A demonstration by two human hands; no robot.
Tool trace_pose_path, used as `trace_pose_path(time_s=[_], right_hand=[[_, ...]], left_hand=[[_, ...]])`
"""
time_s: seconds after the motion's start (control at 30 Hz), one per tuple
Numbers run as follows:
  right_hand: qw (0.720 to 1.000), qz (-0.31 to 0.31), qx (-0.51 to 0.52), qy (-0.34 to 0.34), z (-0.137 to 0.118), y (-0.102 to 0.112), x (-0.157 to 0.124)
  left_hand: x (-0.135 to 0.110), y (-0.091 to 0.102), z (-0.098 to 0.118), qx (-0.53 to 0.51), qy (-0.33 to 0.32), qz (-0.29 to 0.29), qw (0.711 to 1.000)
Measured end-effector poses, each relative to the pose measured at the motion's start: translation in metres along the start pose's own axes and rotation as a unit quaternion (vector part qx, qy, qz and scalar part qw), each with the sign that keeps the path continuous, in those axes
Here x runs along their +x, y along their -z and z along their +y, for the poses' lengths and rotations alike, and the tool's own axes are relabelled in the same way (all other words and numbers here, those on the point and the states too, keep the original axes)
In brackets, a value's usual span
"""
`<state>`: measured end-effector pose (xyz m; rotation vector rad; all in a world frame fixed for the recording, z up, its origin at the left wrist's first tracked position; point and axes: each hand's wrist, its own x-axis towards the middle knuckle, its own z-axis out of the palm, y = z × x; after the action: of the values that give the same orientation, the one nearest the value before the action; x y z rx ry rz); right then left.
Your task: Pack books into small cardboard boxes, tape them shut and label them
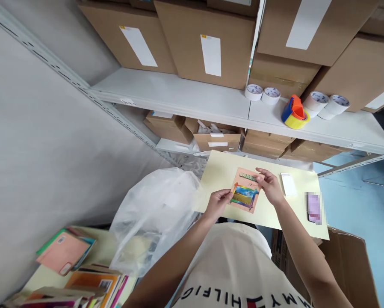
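Note:
A thin pink book [246,194] with a field-and-sky picture on its cover is held above a pale yellow table [211,171]. My left hand [218,202] pinches its lower left edge between thumb and fingers. At the upper right corner, my right hand [269,185] grips the same book, thumb on the cover. The cover faces up towards me. To the right of my right hand lies a small white pad [288,184], and beyond it a blurred purple phone-like object [314,207].
A grey shelf [185,87] ahead carries cardboard boxes [211,47], white tape rolls [254,92] and a tape dispenser [295,113]. At left are a clear plastic bag [156,205] and stacked books [63,252]. An open carton [349,265] stands at lower right.

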<state>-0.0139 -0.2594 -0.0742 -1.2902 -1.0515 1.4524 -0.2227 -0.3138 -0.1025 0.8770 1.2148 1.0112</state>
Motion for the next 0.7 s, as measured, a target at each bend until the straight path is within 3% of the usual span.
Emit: trace_pose_path(time_s=[0.2, 0.43, 0.57, 0.7], right_hand=[[0.995, -0.066, 0.059, -0.044, 0.026, 0.017, -0.026], [0.995, -0.064, 0.037, -0.062, 0.07, 0.031, -0.041], [0.995, -0.046, 0.018, -0.082, 0.098, 0.022, -0.034], [0.994, -0.015, -0.01, -0.112, 0.133, -0.004, -0.017]], left_hand=[[0.0, -0.019, -0.006, -0.044, 0.046, 0.048, 0.997], [0.003, -0.03, -0.044, -0.018, 0.038, 0.125, 0.991], [0.004, -0.019, -0.072, 0.03, 0.009, 0.118, 0.993], [0.014, 0.009, -0.103, 0.122, 0.018, 0.175, 0.977]])
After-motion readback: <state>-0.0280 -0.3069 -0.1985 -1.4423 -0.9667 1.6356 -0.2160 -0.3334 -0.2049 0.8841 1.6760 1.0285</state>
